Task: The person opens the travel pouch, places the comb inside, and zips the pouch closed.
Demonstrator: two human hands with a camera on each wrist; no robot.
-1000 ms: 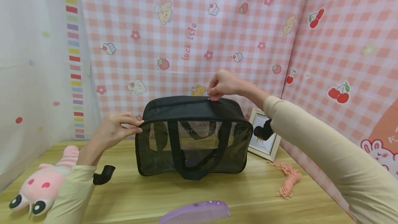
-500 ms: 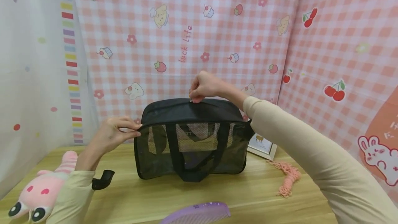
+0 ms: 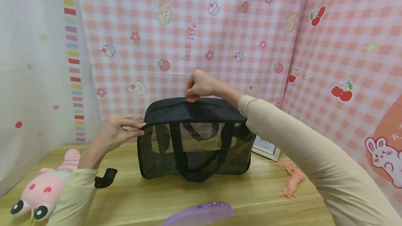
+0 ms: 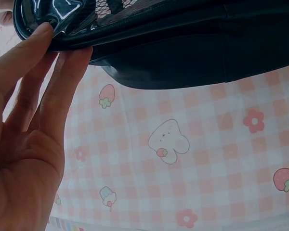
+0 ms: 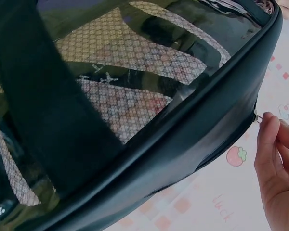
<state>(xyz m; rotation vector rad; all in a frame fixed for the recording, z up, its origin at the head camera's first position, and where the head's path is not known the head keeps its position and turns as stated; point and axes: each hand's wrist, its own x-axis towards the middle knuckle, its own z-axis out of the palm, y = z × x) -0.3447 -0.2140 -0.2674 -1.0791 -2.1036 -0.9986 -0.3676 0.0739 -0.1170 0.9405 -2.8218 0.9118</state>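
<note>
Black bag with a clear front panel, upright on the wood-grain table, at the centre of my head view; its carrying handle hangs down the front. A small metal zip pull projects from the zip along its top. At this pull I see the right hand, its grip a pinch between thumb and forefinger, above the bag's top. The left hand grasps the bag's upper left corner, the thumb on the clear panel and fingers on the opposite side, as my left wrist view shows.

Surroundings: to the right, just behind the bag and partly hidden by it, a pale picture frame; near its foot, a bundle of pink cord. In front lies a purple comb, cut off by the lower border of my view. At far left, a pink plush toy lies partly behind the left sleeve. Checked pink cloth hangs behind.
</note>
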